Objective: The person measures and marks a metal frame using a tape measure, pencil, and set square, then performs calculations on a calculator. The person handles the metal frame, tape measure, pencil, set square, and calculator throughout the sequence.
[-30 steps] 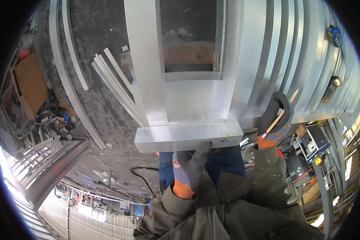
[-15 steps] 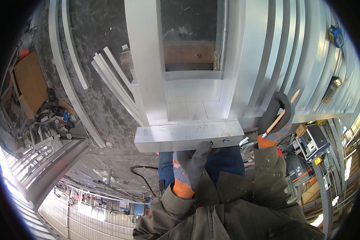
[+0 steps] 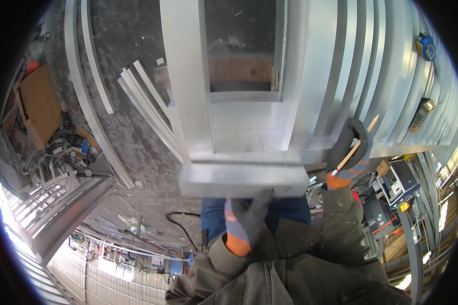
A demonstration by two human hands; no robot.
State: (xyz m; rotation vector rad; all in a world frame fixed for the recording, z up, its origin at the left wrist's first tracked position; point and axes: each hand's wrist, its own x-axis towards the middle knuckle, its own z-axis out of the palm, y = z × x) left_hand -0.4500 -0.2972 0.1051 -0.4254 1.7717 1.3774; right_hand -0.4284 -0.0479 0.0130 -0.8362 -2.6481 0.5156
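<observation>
My left hand (image 3: 247, 216), in a dark glove with an orange cuff, grips a short silver metal profile piece (image 3: 243, 180) from below and holds it level against the near end of a large aluminium frame (image 3: 185, 86). My right hand (image 3: 352, 150), gloved the same way, rests on the frame's right edge and holds a wooden pencil (image 3: 355, 145) that points up and to the right. The short piece looks blurred.
Long aluminium profiles (image 3: 147, 109) lie on the grey floor to the left, beside a cardboard sheet (image 3: 38, 104) and a heap of small scrap. More metal strips (image 3: 371, 66) lie at the right, with a blue tape measure (image 3: 426, 46) on them. Machines (image 3: 397, 188) stand at the lower right.
The short metal piece has shifted slightly in my left hand and now appears blurred. My right hand with the pencil has stayed in place.
</observation>
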